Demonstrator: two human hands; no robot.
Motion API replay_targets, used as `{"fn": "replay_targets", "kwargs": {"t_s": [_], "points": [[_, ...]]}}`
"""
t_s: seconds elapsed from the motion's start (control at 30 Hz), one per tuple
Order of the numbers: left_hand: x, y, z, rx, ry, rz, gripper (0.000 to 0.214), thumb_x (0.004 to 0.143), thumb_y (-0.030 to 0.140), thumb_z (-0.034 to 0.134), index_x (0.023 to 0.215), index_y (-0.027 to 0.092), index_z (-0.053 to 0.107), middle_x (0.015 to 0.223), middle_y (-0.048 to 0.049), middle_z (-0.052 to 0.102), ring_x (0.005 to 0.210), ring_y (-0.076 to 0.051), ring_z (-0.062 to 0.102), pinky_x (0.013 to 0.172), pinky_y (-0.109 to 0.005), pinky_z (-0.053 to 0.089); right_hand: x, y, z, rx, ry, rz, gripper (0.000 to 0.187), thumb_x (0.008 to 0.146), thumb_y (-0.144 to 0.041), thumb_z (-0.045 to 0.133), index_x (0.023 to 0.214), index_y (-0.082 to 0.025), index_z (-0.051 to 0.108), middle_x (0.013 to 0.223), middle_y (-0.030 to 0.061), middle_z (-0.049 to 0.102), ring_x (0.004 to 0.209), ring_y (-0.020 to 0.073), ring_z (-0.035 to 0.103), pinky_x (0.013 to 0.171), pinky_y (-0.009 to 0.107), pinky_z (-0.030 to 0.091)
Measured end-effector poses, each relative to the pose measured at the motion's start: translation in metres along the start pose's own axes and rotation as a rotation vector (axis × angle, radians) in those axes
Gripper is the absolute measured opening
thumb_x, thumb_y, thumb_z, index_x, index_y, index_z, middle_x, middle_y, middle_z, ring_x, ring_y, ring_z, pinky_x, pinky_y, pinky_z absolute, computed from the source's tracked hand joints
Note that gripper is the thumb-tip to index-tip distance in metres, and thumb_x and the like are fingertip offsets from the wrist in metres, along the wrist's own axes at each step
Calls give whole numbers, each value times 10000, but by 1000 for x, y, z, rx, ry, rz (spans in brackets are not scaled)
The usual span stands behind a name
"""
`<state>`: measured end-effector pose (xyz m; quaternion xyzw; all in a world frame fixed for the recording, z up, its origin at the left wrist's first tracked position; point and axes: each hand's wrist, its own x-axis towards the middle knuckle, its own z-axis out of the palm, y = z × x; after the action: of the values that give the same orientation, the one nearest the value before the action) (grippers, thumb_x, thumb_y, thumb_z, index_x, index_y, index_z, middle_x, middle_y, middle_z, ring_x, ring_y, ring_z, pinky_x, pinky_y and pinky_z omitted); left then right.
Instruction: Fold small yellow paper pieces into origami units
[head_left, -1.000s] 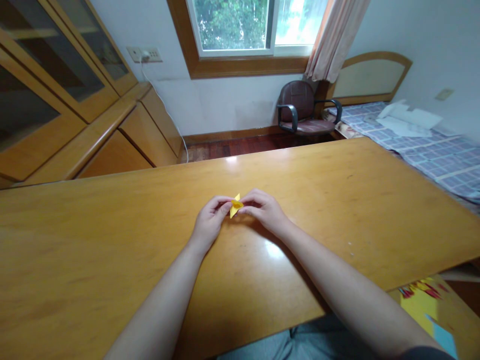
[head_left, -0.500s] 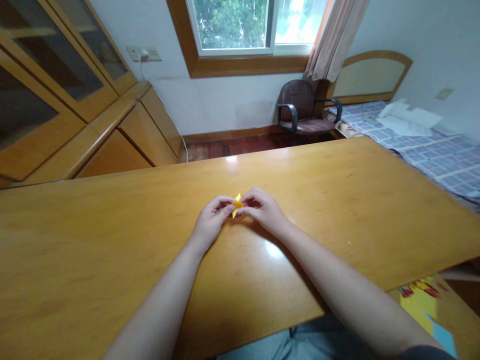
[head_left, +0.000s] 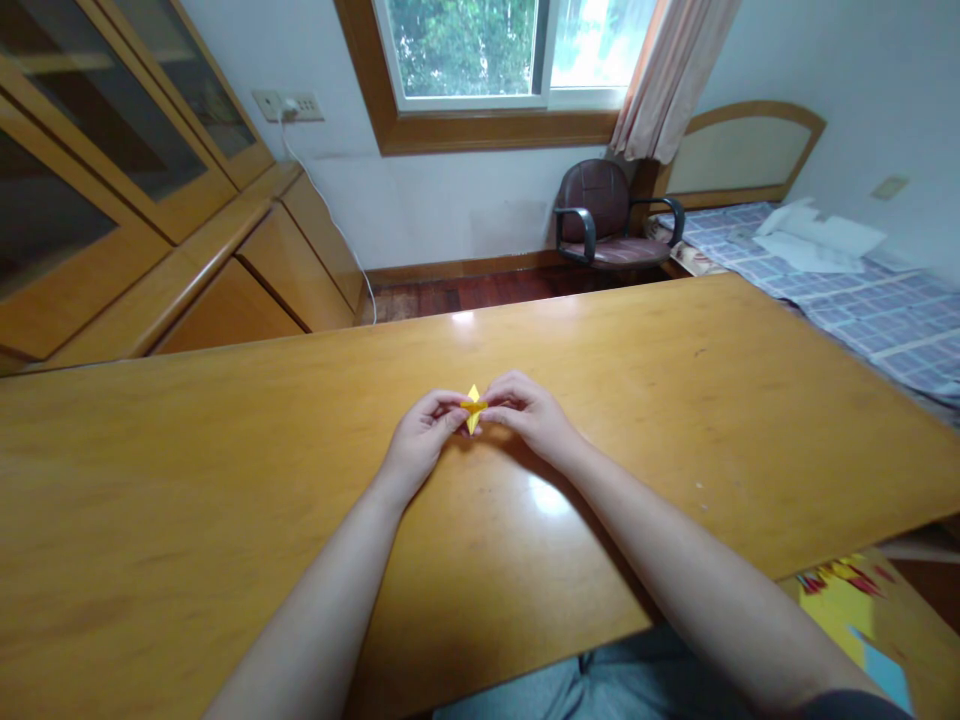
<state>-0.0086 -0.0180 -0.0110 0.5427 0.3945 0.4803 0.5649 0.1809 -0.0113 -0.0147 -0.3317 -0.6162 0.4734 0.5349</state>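
Note:
Between my two hands is a small piece of folded yellow paper [head_left: 473,409], with pointed tips showing toward the far side and toward me. My left hand [head_left: 426,430] pinches its left side between thumb and fingers. On the opposite side, the thumb and fingers of my right hand [head_left: 525,412] close on its right edge. Both hands are held over the middle of the wooden table [head_left: 225,480]. Fingertips cover part of the paper, so its full shape cannot be made out.
A brown office chair [head_left: 596,210] stands beyond the table's far edge, beside a bed with checked bedding [head_left: 847,310]. Wooden cabinets [head_left: 225,310] line the left wall. Low at the right is a surface with yellow and blue sheets [head_left: 840,620].
The yellow paper has turned slightly, its points now nearly upright in view instead of slanting. My right hand has shifted a little; the left hand stays almost in place.

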Motion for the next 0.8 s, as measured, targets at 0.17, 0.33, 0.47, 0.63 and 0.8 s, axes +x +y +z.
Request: {"fn": "replay_targets", "kwargs": {"t_s": [0.17, 0.33, 0.47, 0.63, 0.8], "points": [[-1, 1, 1, -6, -16, -10, 272, 785, 373, 755, 930, 161, 664, 705, 2, 704, 645, -131, 646, 652, -243, 514, 1, -1, 0, 108, -46, 78, 178, 722, -341, 827, 819, -223, 734, 936, 10, 607, 874, 148, 619, 826, 323, 521], [-1, 3, 4, 8, -64, -47, 318, 776, 372, 761, 983, 162, 641, 693, 8, 690, 625, -133, 648, 624, -253, 527, 1, -2, -1, 146, -66, 125, 190, 716, -331, 834, 831, -219, 732, 936, 10, 606, 836, 133, 601, 812, 314, 501], [-1, 2, 3, 8, -75, -56, 355, 745, 366, 784, 995, 167, 631, 729, 8, 694, 631, -130, 651, 612, -252, 536, 0, 2, -2, 146, -75, 156, 207, 702, -336, 839, 825, -213, 727, 928, 7, 593, 814, 129, 592, 797, 310, 493], [-1, 1, 4, 26, -80, -80, 366, 709, 296, 799, 1010, 176, 630, 829, -7, 715, 695, -132, 664, 671, -266, 555, 1, 4, -4, 95, -72, 156, 215, 710, -354, 828, 819, -205, 717, 902, 6, 593, 811, 138, 603, 803, 322, 495], [-1, -6, 3, 81, -69, -63, 361, 737, 284, 764, 1051, 181, 620, 883, -18, 708, 799, -152, 675, 759, -290, 553, -1, 0, -6, -29, -79, 84, 192, 778, -354, 767, 875, -198, 709, 918, 19, 601, 846, 150, 622, 819, 329, 516]]}}
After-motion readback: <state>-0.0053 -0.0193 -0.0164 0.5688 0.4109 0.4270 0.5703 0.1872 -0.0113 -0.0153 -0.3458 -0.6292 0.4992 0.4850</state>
